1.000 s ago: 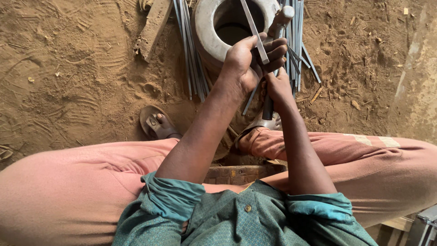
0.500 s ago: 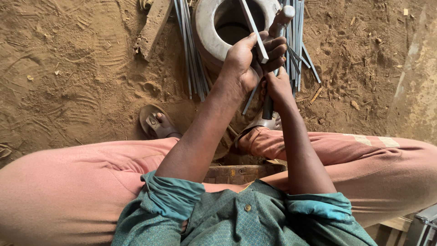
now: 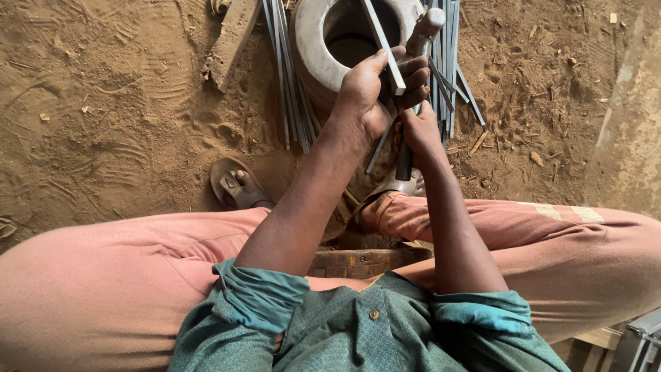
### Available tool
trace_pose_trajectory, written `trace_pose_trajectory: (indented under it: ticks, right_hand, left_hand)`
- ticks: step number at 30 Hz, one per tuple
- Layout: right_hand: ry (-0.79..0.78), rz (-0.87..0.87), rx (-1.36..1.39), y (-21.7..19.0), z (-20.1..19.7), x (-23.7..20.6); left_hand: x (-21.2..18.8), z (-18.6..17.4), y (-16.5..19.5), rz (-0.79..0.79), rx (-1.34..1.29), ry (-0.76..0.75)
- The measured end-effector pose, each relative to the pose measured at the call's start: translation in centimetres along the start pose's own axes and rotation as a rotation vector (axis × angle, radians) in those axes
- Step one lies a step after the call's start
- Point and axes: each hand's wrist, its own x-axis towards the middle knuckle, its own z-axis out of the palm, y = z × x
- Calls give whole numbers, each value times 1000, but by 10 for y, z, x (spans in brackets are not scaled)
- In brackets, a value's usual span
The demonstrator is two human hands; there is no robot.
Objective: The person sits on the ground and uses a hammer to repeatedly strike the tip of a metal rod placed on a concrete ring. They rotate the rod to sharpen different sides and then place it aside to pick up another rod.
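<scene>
We're looking straight down over our knees, and both hands are up at twelve o'clock over the ring (image 3: pixel 313 41), a thick grey hollow cylinder standing on the sandy floor (image 3: pixel 117 103). Our left hand (image 3: pixel 375 93) has its fingers (image 3: pixel 413 72) curled tight around a thin flat strip (image 3: pixel 381 41), which slants up toward eleven o'clock across the ring's opening. Just below it, at five o'clock from the left, our right hand (image 3: pixel 416 134) is wrapped around the dark handle of a hammer (image 3: pixel 425 27), whose pale head pokes up past the left fingers at one o'clock. The two hands touch, left over right. Behind them a bundle of rods (image 3: pixel 286 83) lies on the floor, running toward twelve o'clock on both sides of the ring, some fanned out at three o'clock. At nine o'clock from the hands our foot sits in a sandal (image 3: pixel 234 184). A flat piece of wood (image 3: pixel 231 41) lies at ten o'clock beside the rods. Teal sleeves (image 3: pixel 261 300) are rolled to the elbows.
</scene>
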Motion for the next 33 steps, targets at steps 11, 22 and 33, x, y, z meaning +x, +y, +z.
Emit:
trace_pose_trajectory:
  ticks: [11,22,33]
  right_hand:
    - [36,6,-40,-1,2,1]
    - [38,18,-53,-2,2,1]
    - [62,56,-101,1,2,3]
  left_hand:
    - [-9,2,2,12,173,95]
    - [-13,7,0,96,307,139]
    - [-15,11,-3,232,512,238]
